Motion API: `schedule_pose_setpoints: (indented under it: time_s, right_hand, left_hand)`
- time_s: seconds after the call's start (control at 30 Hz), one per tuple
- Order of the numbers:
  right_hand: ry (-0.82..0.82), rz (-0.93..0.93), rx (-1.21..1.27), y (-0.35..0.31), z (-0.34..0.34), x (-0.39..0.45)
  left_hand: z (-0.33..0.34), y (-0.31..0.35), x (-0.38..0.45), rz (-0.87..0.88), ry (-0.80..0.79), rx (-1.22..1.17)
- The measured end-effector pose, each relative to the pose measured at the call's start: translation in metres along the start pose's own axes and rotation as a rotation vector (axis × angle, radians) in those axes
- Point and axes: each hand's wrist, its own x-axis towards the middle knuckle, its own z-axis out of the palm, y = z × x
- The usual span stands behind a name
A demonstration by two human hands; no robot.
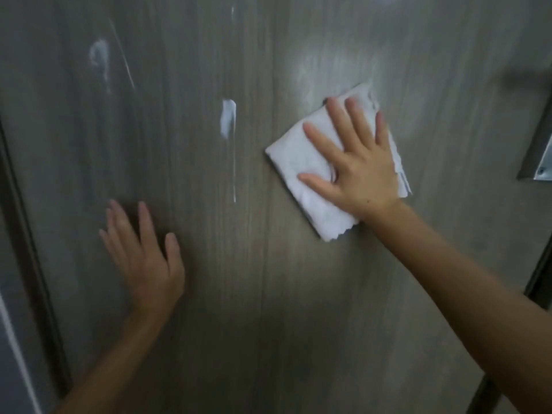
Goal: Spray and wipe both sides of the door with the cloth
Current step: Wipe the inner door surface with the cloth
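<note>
A: Item one?
B: Grey wood-grain door (268, 294), filling nearly the whole view, seen close and from a slight tilt.

A: Item two?
B: White folded cloth (301, 171), lying flat against the door right of centre, one scalloped edge at the bottom, frayed edge at the right.

A: Held how?
B: Right hand (358, 162), palm flat on the cloth, fingers straight and spread, thumb stretched out to the left. Pressing, not gripping; nothing curled round the fabric.

A: Other hand?
B: Left hand (143, 252), lower left, palm against the bare door, fingers straight and close together, holding nothing. Somewhat blurred. Well apart from the cloth.

A: Marks on the surface?
B: White foam blob (228, 118) between the two hands' heights, left of the cloth, with a thin run trailing down beneath it. Second run (232, 11) near the top edge, above the blob. Fainter curled foam smear (98, 55) at upper left, beside a slanted thin streak (122, 55). Hazy wiped patch above the cloth.

A: Fittings?
B: Metal door handle (522, 79) at the right edge, blurred, with a lock plate (537, 162) below it. Dark door frame (27, 234) along the left side.
</note>
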Motion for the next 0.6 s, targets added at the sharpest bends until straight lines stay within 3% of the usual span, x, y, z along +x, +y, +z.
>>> schedule_pose_setpoints:
  time_s: [0.2,0.33,0.47,0.6]
  right_hand:
    - [0.101,0.324,0.002,-0.039,0.013,0.004]
    - [0.089,0.370,0.037,-0.089,0.026,-0.017]
    - [-0.026,0.157,0.036,-0.145,0.040,-0.051]
    - [-0.233,-0.331,0.022,-0.178,0.051,-0.073]
  left_hand:
    - [0.005,-0.042,0.029,-0.114,0.018,0.095]
    - [0.006,-0.043,0.026,-0.116,0.011,0.084]
    - [0.005,-0.044,0.027,-0.128,-0.005,0.098]
    - [0.004,-0.045,0.027,-0.116,-0.002,0.110]
